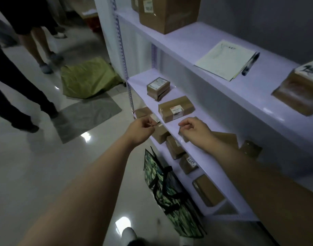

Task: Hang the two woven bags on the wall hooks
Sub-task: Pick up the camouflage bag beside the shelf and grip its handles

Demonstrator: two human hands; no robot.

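Note:
A green camouflage-patterned woven bag [171, 197] with black handles hangs flat against the front of the white shelf unit [196, 148], below my arms. What holds it there is not visible. An olive-green woven bag [88, 77] lies crumpled on the floor by the shelf's corner post. My left hand [140, 129] and my right hand [194, 130] are side by side at the front edge of the middle shelf. Both have their fingers curled in, and I see nothing between them. No hooks are visible.
Taped brown parcels [176, 109] sit on every shelf; papers and a pen [226, 59] lie on the upper one. A flat grey sack [86, 116] is on the glossy floor. Two people's legs [37, 50] stand at the left. My shoes show at the bottom edge.

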